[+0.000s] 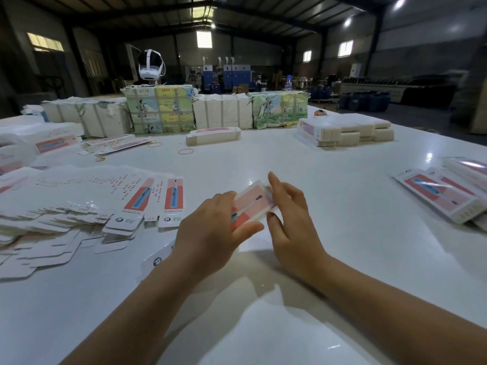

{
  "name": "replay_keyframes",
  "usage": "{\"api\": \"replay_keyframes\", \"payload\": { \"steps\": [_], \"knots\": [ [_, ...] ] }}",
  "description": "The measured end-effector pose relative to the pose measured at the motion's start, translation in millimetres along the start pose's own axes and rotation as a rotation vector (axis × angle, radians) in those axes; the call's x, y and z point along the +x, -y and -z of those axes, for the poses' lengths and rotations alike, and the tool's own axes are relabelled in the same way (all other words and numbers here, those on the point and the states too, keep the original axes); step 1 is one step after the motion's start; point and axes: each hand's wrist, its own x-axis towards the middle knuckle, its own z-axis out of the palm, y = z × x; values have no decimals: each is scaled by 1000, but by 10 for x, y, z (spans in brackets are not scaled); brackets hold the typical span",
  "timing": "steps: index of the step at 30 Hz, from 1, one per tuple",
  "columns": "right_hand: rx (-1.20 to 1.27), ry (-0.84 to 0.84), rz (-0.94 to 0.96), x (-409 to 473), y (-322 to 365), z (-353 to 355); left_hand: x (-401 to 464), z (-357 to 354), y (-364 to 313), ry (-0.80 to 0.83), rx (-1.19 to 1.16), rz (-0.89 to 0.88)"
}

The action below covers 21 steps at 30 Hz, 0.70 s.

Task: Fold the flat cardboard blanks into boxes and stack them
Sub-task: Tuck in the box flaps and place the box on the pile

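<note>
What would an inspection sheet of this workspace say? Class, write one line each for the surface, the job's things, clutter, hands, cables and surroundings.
Surface: white table, glossy.
Job's things: flat blanks fanned at left; finished boxes at right; one box in hand.
Clutter: rubber bands; wrapped bundles; headset on a bundle.
Hands: left hand and right hand both grip the box.
Cables: nothing seen.
Surroundings: dim warehouse.

Two hands, one held box, three loose rubber bands, four wrapped bundles (the fanned blanks are too many to count)
</note>
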Motion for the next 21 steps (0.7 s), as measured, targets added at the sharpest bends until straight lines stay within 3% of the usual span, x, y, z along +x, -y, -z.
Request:
{"api": "replay_keyframes", "payload": {
  "steps": [5, 8, 9, 11, 13, 15, 19, 21],
  "knots": [
    [6, 58, -9, -1, 0, 16, -10, 17, -8, -28, 54, -12],
    [121, -60, -104, 70, -20, 78, -34, 47, 2, -34, 41, -33],
    [229, -84, -223, 104, -46, 100, -44, 49, -5, -37, 41, -46],
    [673, -8, -534, 166, -86, 144, -56, 35, -15, -44, 65, -63],
    [1034, 114, -672, 194, -136, 181, -64, 6, -16, -47, 112, -77],
    [938, 127, -579, 181, -136, 176, -67, -12, -17, -52, 138, -96],
    [87, 47, -139, 68, -132, 78, -64, -35, -54, -58, 229, -97],
    [-131, 83, -51, 43, -131, 40, -64, -44, -88, -62, 269, -93]
  ]
}}
